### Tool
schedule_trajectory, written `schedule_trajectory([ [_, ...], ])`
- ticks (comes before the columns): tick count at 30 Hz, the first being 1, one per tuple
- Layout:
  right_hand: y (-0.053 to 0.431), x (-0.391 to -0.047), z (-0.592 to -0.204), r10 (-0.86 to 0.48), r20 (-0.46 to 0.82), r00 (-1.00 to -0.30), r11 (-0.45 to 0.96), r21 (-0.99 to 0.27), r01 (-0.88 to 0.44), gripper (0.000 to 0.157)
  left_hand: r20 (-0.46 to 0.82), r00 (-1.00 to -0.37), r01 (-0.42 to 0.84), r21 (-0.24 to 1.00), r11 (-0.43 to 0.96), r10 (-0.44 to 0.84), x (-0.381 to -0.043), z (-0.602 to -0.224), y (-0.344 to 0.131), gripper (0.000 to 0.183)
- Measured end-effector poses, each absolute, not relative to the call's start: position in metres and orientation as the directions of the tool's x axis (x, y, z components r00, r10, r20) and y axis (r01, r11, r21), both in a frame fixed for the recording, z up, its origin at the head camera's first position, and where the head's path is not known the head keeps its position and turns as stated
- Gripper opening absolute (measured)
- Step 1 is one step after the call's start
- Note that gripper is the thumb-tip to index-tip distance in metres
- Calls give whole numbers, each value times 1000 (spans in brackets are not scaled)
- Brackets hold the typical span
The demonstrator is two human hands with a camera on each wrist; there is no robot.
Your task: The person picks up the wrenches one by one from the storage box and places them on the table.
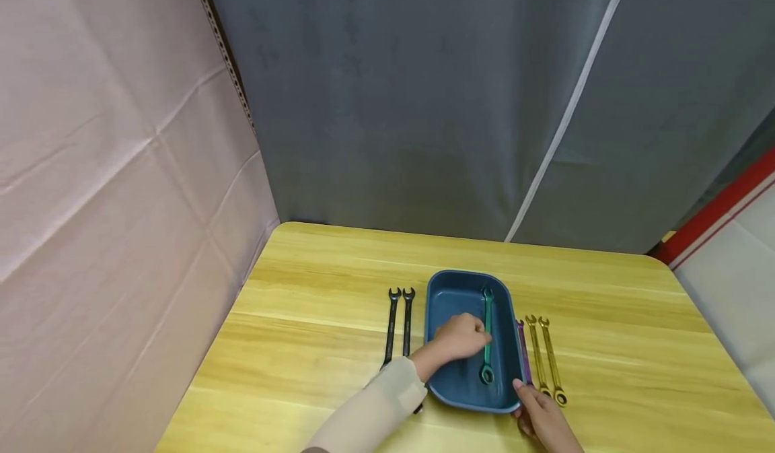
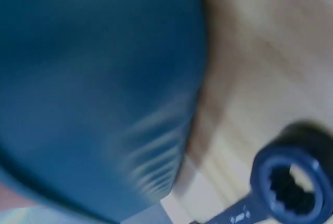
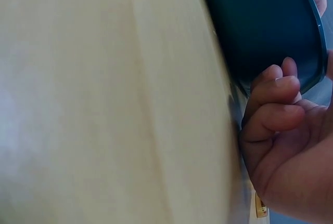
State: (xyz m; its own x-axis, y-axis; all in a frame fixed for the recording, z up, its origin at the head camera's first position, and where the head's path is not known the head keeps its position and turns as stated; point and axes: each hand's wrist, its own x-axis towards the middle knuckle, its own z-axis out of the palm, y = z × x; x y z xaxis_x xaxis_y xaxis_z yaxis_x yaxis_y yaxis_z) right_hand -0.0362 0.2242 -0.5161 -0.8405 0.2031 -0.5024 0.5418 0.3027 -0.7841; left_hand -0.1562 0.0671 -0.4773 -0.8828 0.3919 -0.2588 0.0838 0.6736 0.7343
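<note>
A deep blue tray (image 1: 451,379) sits on the wooden table, with a green combination wrench (image 1: 488,355) lying lengthwise in its right half. My left hand (image 1: 461,336) reaches in over the tray's left side, its curled fingers at the middle of the wrench's shaft. In the left wrist view the tray's outer wall (image 2: 104,78) hides that hand. At the near right corner my right hand (image 1: 541,416) grips the tray, thumb on the rim. The right wrist view shows that hand's fingers (image 3: 276,89) curled against the tray's outside.
Two black wrenches (image 1: 391,328) lie left of the tray, partly covered by my left forearm. Right of it are a purple wrench (image 1: 524,355), close against the tray, and two gold wrenches (image 1: 549,352). A grey curtain (image 1: 393,103) hangs behind the table.
</note>
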Motion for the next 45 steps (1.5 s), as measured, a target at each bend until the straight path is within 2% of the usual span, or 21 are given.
schedule_trajectory([
  [15, 228, -39, -521, 189, -518, -834, 329, -767, 551, 58, -162, -887, 114, 830, 546, 432, -168, -452, 14, 45],
  [22, 227, -38, -521, 179, -528, -830, 339, -759, 556, 59, -131, -906, 130, 819, 559, 403, -171, -443, -15, 43],
  [36, 231, -36, -522, 197, -528, -826, 327, -759, 563, 54, -162, -920, 41, 864, 502, 356, -168, -460, -62, 39],
  [45, 235, -33, -520, 204, -523, -827, 278, -780, 561, 52, -212, -919, -7, 853, 522, 333, -163, -475, -85, 38],
])
